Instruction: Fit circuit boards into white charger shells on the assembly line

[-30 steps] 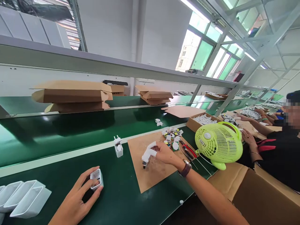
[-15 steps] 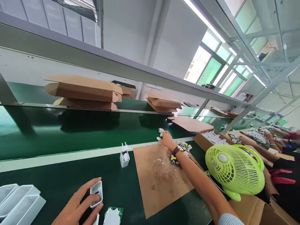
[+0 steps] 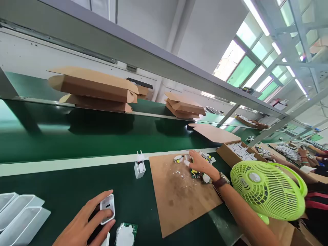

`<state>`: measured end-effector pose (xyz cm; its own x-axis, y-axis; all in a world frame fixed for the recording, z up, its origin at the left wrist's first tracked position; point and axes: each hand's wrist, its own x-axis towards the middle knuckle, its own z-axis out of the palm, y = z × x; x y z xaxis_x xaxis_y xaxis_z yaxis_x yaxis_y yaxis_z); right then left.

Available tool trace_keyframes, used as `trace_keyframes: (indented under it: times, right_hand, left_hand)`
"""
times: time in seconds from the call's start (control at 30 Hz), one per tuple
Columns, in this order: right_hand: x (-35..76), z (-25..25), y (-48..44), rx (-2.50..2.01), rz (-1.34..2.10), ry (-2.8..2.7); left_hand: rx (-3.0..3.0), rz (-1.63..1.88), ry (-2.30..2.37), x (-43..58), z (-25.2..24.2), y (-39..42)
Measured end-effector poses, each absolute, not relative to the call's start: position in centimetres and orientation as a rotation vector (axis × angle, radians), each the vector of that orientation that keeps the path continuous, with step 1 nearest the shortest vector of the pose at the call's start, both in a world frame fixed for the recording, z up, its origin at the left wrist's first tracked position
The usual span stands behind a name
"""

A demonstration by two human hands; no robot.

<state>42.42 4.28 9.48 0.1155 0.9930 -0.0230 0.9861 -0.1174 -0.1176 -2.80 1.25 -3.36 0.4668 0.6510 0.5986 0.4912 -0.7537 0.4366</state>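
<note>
My left hand [image 3: 88, 222] is curled around a small white plastic casing [image 3: 107, 207], its open side facing up. Just beside it lies a green circuit board [image 3: 126, 234] largely covered by a white patch. At the far end of a brown cardboard sheet [image 3: 176, 201], my right hand [image 3: 201, 164] reaches in with white covers on its fingertips. Those fingers close on a small circuit board [image 3: 178, 159] with white and yellow parts. More circuit boards [image 3: 197, 174] lie under and behind this hand. A white charger casing with plug prongs [image 3: 139, 169] stands left of the sheet.
White open casings [image 3: 23, 218] are lined up at the left. A green fan [image 3: 266, 191] stands right of my right forearm. Behind it sits a cardboard box [image 3: 241, 152] of white parts. Folded cartons [image 3: 94, 87] rest on the ledge beyond the green belt [image 3: 102, 136]. Other people's hands work at far right.
My right hand has drawn back from the belt edge onto the cardboard sheet, and the small board has come with it. My left hand keeps its hold. The camera view has shifted slightly.
</note>
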Motion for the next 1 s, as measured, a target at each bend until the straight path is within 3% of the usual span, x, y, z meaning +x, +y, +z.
trace_keyframes:
  times: [0.17, 0.3, 0.4, 0.5, 0.77, 1.0]
  right_hand:
    - [39.1, 10.2, -2.5, -1.763, 0.269, -2.274]
    - [31.0, 7.8, -4.2, -1.270, 0.554, -2.518]
    - [25.3, 5.5, -4.3, -1.069, 0.579, -2.684]
    - [23.1, 4.9, -3.8, -1.001, 0.502, -2.747]
    - [24.9, 9.5, -3.7, -1.135, 0.164, -2.674]
    - [23.4, 5.8, -2.9, -1.244, 0.192, -2.632]
  left_hand:
    - [2.487, 1.109, 1.065, -2.2, -1.5, 1.1]
    - [2.417, 1.062, 1.135, -1.8, -0.4, 0.9]
    - [2.392, 1.079, 1.185, -2.1, -0.1, 1.0]
    - [2.390, 1.134, 1.189, -2.4, 0.1, 1.0]
    - [2.358, 1.132, 1.156, -1.9, -0.3, 1.1]
    - [2.349, 1.134, 1.149, -2.1, -0.4, 1.0]
